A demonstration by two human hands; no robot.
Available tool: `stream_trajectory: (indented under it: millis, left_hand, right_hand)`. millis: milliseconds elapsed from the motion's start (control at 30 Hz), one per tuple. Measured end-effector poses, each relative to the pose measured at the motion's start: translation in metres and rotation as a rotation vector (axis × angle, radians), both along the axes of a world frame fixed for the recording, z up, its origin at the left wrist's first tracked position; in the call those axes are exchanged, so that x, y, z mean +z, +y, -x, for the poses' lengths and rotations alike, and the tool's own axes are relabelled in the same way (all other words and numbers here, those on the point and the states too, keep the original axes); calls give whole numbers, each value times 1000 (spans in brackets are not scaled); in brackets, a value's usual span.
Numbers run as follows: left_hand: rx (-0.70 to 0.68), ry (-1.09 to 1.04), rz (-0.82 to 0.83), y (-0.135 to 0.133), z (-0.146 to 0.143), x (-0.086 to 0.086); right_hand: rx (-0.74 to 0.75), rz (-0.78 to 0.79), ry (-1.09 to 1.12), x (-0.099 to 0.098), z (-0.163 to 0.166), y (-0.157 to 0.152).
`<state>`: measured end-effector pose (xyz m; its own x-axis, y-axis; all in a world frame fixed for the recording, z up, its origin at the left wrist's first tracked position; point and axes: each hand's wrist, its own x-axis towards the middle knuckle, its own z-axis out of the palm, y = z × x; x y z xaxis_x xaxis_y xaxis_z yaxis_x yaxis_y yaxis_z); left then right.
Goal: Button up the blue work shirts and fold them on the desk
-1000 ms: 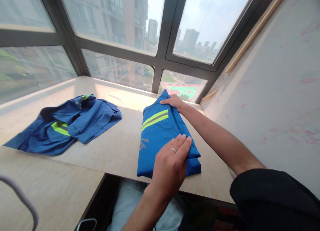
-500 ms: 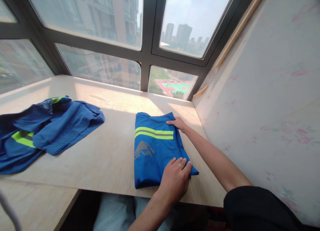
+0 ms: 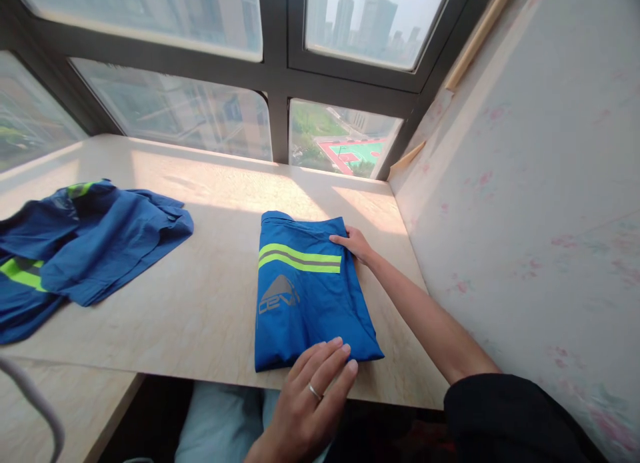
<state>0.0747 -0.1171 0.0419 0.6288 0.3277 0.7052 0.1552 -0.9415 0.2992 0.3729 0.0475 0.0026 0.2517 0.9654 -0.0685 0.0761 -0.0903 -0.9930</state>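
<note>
A blue work garment lies folded into a flat rectangle at the counter's front, with a yellow-and-grey reflective stripe and a grey logo on top. My right hand grips its upper right edge, thumb on top; the other fingers are mostly hidden. At the lower edge is my left hand, palm down and wearing a ring. Its fingers are stretched out over the bottom of the cloth, and whether they touch it I cannot tell.
Another blue garment with yellow stripes lies crumpled on the left of the pale counter. Windows stand behind, and a flowered wall rises at the right. A grey cable curves at lower left.
My left hand has moved from the garment's lower right corner down and left, its fingers straightening. My right hand keeps its hold on the edge. The camera view has shifted slightly.
</note>
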Motion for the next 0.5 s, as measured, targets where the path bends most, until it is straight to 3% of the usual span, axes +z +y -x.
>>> stream_trajectory:
  millis: [67, 167, 233, 400, 500]
  left_hand:
    - [193, -150, -29, 0, 27, -3]
    - [428, -54, 55, 11, 59, -12]
    - [464, 87, 149, 21, 70, -20]
    - [440, 148, 220, 38, 73, -36]
    - [474, 143, 184, 42, 69, -39]
  right_hand:
    - [12, -20, 3, 3, 3, -2]
    - [52, -28, 73, 14, 8, -10]
    - [65, 38, 98, 23, 10, -18]
    - [95, 493, -100, 39, 6, -42]
    - [106, 510, -177, 38, 5, -51]
